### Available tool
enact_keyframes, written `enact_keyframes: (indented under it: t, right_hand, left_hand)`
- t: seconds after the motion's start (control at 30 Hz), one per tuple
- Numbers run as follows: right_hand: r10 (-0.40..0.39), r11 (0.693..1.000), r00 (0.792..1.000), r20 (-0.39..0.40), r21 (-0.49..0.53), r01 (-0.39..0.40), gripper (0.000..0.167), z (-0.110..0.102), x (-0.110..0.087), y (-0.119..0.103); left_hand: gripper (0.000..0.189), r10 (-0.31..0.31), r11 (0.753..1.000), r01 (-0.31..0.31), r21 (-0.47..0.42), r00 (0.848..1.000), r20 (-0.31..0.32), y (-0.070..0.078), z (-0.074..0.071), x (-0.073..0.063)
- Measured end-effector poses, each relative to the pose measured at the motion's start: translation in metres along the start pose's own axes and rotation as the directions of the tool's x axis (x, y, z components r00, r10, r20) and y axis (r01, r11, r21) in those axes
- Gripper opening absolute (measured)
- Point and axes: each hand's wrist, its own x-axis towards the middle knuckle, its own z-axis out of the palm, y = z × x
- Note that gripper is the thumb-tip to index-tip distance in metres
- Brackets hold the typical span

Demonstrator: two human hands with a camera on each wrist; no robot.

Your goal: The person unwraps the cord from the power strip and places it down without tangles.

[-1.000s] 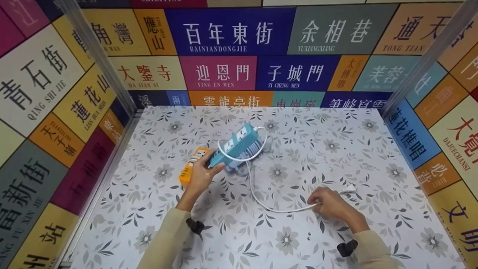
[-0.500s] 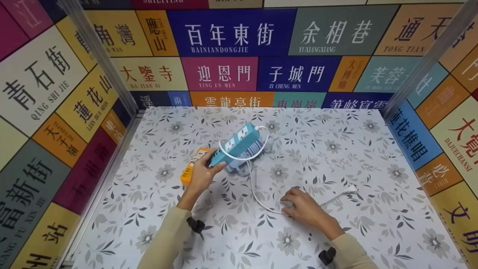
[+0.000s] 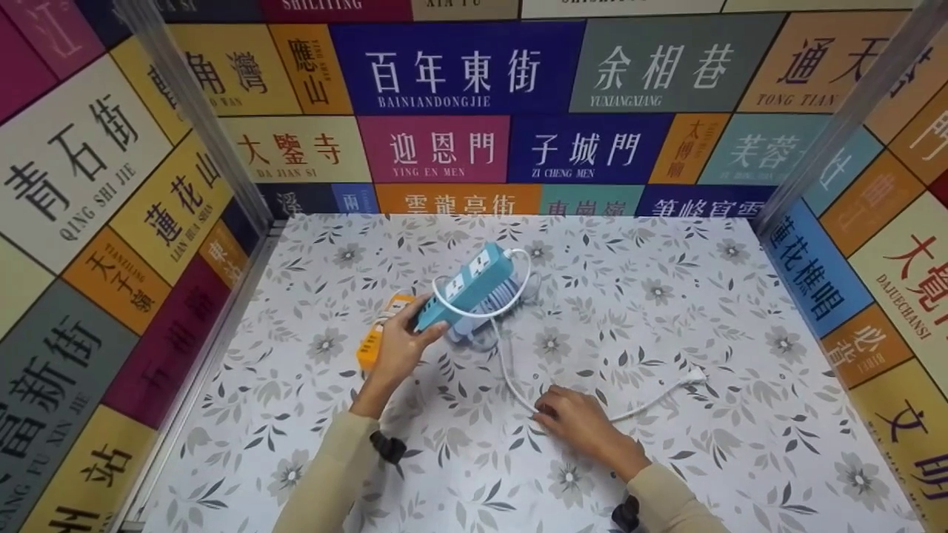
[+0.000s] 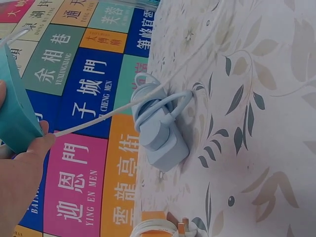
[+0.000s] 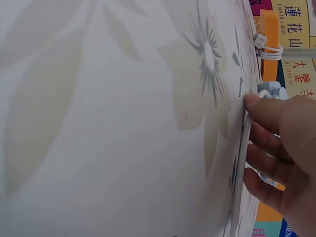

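Observation:
My left hand (image 3: 400,348) grips the lower end of a teal power strip (image 3: 472,285), tilted and raised over the table. A white cord (image 3: 511,377) loops across the strip, then runs down and right along the tabletop. At the cord's middle stretch is my right hand (image 3: 581,422), its thumb and fingers pinching it in the right wrist view (image 5: 281,133). Beyond that hand the cord goes on to a white plug (image 3: 695,375) lying at the right. Under the strip lies a pale blue block with a coiled cord (image 4: 165,138).
An orange power strip (image 3: 374,346) with a white cord bundled round it lies just left of my left hand. The flower-patterned tabletop (image 3: 355,474) is bounded by walls of colourful sign panels (image 3: 455,66) at the back and sides.
My right hand has slid left along the white cord, from near the plug towards the middle, leaving the plug end lying on the table. My left hand and the teal strip stay nearly still.

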Motion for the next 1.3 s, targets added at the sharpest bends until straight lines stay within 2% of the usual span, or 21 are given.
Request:
enact_keyframes:
  t: [0.2, 0.33, 0.47, 0.63, 0.77, 0.83, 0.9, 1.0, 1.3]
  right_hand:
    - [0.126, 0.982, 0.99, -0.063, 0.15, -0.115, 0.004, -0.008, 0.009, 0.002]
    - [0.196, 0.968, 0.964, -0.177, 0.193, -0.161, 0.006, -0.022, 0.024, 0.005]
    - [0.275, 0.953, 0.92, -0.278, 0.207, -0.222, 0.009, -0.04, 0.036, 0.009]
    - [0.4, 0.9, 0.863, -0.309, 0.312, -0.305, 0.011, -0.065, 0.048, 0.014]
    - [0.523, 0.821, 0.798, -0.299, 0.427, -0.378, 0.015, -0.083, 0.056, 0.015]
    - [0.578, 0.772, 0.765, -0.284, 0.493, -0.4, 0.016, -0.09, 0.059, 0.015]
    - [0.612, 0.731, 0.743, -0.271, 0.553, -0.4, 0.017, -0.097, 0.061, 0.015]
    - [0.632, 0.7, 0.72, -0.288, 0.612, -0.369, 0.017, -0.108, 0.063, 0.014]
    - [0.633, 0.704, 0.673, -0.383, 0.647, -0.293, 0.015, -0.13, 0.062, 0.004]
  left_hand:
    - [0.066, -0.002, 1.0, 0.003, -0.008, 1.0, 0.02, -0.003, 0.0, -0.003]
    - [0.064, 0.006, 1.0, -0.005, -0.018, 1.0, 0.024, -0.005, 0.001, -0.004]
    - [0.061, 0.035, 0.998, -0.033, -0.047, 0.999, 0.038, -0.006, 0.002, -0.005]
    - [0.061, 0.054, 0.997, -0.051, -0.057, 0.997, 0.049, -0.008, 0.002, -0.006]
    - [0.061, 0.062, 0.997, -0.059, -0.052, 0.996, 0.057, -0.01, 0.0, -0.006]
    - [0.059, 0.065, 0.997, -0.062, -0.044, 0.996, 0.061, -0.01, 0.0, -0.006]
    - [0.058, 0.068, 0.997, -0.066, -0.033, 0.996, 0.064, -0.01, 0.0, -0.006]
    - [0.057, 0.058, 0.998, -0.057, -0.023, 0.996, 0.062, -0.01, -0.001, -0.006]
    - [0.058, 0.002, 1.0, -0.002, -0.015, 1.0, 0.028, -0.011, -0.002, -0.006]
